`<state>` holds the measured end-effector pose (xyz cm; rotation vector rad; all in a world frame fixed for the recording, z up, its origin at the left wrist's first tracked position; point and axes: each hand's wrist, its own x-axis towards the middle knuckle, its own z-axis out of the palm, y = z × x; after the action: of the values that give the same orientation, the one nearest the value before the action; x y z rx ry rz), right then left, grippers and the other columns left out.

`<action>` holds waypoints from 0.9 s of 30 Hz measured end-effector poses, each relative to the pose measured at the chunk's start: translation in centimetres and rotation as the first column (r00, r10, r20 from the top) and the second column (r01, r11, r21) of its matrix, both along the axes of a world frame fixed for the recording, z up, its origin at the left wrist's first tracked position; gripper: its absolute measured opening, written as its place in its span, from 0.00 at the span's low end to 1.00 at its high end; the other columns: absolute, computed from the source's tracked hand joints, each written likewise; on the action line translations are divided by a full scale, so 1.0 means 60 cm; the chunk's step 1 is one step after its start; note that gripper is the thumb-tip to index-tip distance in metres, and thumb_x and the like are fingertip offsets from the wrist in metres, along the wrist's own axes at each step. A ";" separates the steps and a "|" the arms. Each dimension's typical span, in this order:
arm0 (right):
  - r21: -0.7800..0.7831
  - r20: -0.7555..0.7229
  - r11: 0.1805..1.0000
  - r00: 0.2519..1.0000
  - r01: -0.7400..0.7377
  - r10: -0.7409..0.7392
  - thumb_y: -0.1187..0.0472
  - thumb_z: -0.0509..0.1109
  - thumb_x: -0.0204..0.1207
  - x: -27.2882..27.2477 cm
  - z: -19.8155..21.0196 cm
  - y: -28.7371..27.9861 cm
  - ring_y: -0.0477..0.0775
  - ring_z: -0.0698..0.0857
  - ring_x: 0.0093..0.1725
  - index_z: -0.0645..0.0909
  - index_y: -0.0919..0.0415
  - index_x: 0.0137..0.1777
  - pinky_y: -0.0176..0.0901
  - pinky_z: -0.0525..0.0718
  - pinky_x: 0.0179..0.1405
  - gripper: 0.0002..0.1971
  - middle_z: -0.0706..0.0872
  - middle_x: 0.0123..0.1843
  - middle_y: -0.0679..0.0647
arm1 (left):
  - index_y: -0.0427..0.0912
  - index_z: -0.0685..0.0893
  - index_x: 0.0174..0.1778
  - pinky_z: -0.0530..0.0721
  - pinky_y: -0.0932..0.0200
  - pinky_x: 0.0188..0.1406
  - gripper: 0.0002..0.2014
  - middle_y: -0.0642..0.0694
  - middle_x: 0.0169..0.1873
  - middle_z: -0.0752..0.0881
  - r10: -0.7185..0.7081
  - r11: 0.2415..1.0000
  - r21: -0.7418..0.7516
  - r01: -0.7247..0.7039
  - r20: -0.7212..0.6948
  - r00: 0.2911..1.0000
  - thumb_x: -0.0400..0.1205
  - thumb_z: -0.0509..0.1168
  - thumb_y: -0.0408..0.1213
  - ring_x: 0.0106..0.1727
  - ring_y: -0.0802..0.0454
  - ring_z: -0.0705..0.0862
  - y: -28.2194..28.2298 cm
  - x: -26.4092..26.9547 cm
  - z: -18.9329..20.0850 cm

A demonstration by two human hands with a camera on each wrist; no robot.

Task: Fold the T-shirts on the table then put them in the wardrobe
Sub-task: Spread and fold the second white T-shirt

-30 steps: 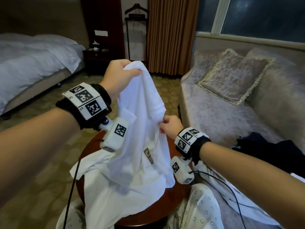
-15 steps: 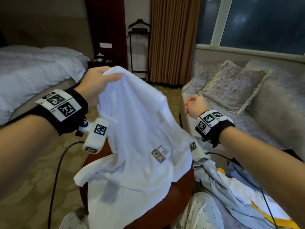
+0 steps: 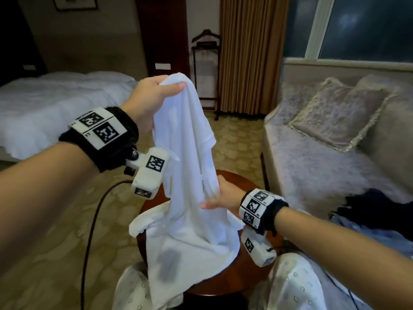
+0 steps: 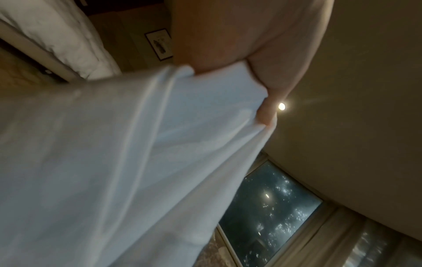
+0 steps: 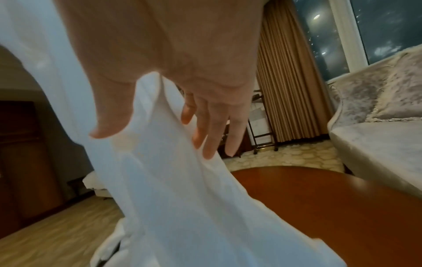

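Both hands on white T-shirt [image 3: 185, 153]: left hand [image 3: 152, 97] raised gripping, right hand [image 3: 223, 195] lower.

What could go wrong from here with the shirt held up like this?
1. The right hand has the white T-shirt only between thumb and nearly straight fingers; the fabric could slip out.
2. The left hand holds a bunched part up high, so the shirt may not spread flat and could fold crooked.
3. The hem drapes over the round table edge; it may slide off.
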<state>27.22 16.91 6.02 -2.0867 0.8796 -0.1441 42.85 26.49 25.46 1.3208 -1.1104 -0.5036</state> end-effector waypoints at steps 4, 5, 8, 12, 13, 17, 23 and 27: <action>-0.213 -0.264 0.977 0.964 -0.028 -0.030 0.58 0.74 0.74 -0.007 -0.016 0.013 0.61 0.82 0.59 0.74 0.65 0.67 0.46 0.80 0.53 0.23 0.83 0.60 0.59 | 0.43 0.85 0.50 0.82 0.56 0.48 0.05 0.43 0.44 0.85 0.000 1.000 -0.030 -0.001 -0.031 1.000 0.81 0.67 0.36 0.43 0.49 0.85 0.009 0.006 -0.003; -0.227 -0.289 0.973 0.957 -0.033 -0.035 0.60 0.71 0.76 -0.010 -0.014 0.009 0.61 0.83 0.53 0.78 0.66 0.60 0.45 0.79 0.46 0.15 0.84 0.54 0.59 | 0.44 0.85 0.49 0.83 0.57 0.47 0.04 0.44 0.43 0.85 0.014 0.999 -0.041 -0.016 -0.038 0.999 0.81 0.67 0.36 0.43 0.50 0.85 0.011 0.009 -0.004; -0.200 -0.212 0.972 0.963 0.121 -0.163 0.62 0.65 0.78 -0.030 -0.001 -0.027 0.61 0.82 0.46 0.77 0.61 0.38 0.43 0.75 0.38 0.08 0.81 0.42 0.58 | 0.43 0.85 0.48 0.83 0.56 0.45 0.03 0.44 0.44 0.85 0.086 0.994 -0.063 -0.091 -0.076 0.993 0.81 0.67 0.36 0.44 0.49 0.85 0.020 0.036 -0.009; -0.048 0.246 0.883 0.862 0.468 -0.443 0.62 0.65 0.79 -0.080 0.052 -0.089 0.56 0.81 0.51 0.82 0.63 0.49 0.41 0.74 0.43 0.06 0.83 0.50 0.61 | 0.44 0.84 0.55 0.83 0.57 0.44 0.08 0.45 0.46 0.85 0.193 0.973 -0.092 -0.211 -0.174 0.966 0.81 0.67 0.36 0.44 0.51 0.84 0.035 0.080 -0.022; -0.042 0.317 0.860 0.823 0.508 -0.471 0.62 0.64 0.80 -0.091 0.070 -0.101 0.54 0.80 0.50 0.81 0.64 0.50 0.41 0.74 0.41 0.06 0.83 0.49 0.60 | 0.46 0.84 0.53 0.83 0.59 0.41 0.06 0.47 0.44 0.85 0.220 0.966 -0.093 -0.241 -0.197 0.955 0.81 0.67 0.36 0.41 0.53 0.84 0.038 0.090 -0.026; -0.180 0.500 0.816 0.766 0.549 -0.405 0.68 0.60 0.81 -0.111 0.172 -0.115 0.52 0.76 0.45 0.82 0.70 0.52 0.39 0.69 0.33 0.09 0.79 0.42 0.60 | 0.49 0.85 0.44 0.83 0.59 0.41 0.02 0.47 0.42 0.85 0.314 0.935 -0.107 -0.339 -0.199 0.928 0.80 0.68 0.37 0.40 0.52 0.84 0.050 0.123 -0.025; -0.185 0.719 0.806 0.637 0.562 -0.279 0.71 0.68 0.75 -0.123 0.329 -0.093 0.33 0.77 0.25 0.80 0.60 0.35 0.23 0.72 0.24 0.09 0.78 0.31 0.48 | 0.48 0.81 0.35 0.77 0.62 0.38 0.09 0.54 0.31 0.82 0.369 0.887 -0.232 -0.399 -0.164 0.915 0.82 0.66 0.35 0.34 0.57 0.79 0.082 0.146 0.004; -0.196 0.730 0.826 0.641 0.528 -0.237 0.68 0.69 0.74 -0.140 0.405 -0.048 0.41 0.78 0.29 0.80 0.60 0.36 0.25 0.74 0.23 0.07 0.80 0.31 0.52 | 0.49 0.79 0.33 0.76 0.64 0.38 0.12 0.54 0.30 0.80 0.387 0.858 -0.304 -0.414 -0.148 0.910 0.82 0.65 0.33 0.33 0.60 0.77 0.113 0.140 0.040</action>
<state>18.83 14.05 30.32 -1.9007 0.8553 -1.3546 51.26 33.28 27.89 1.1790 -0.7770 -0.0532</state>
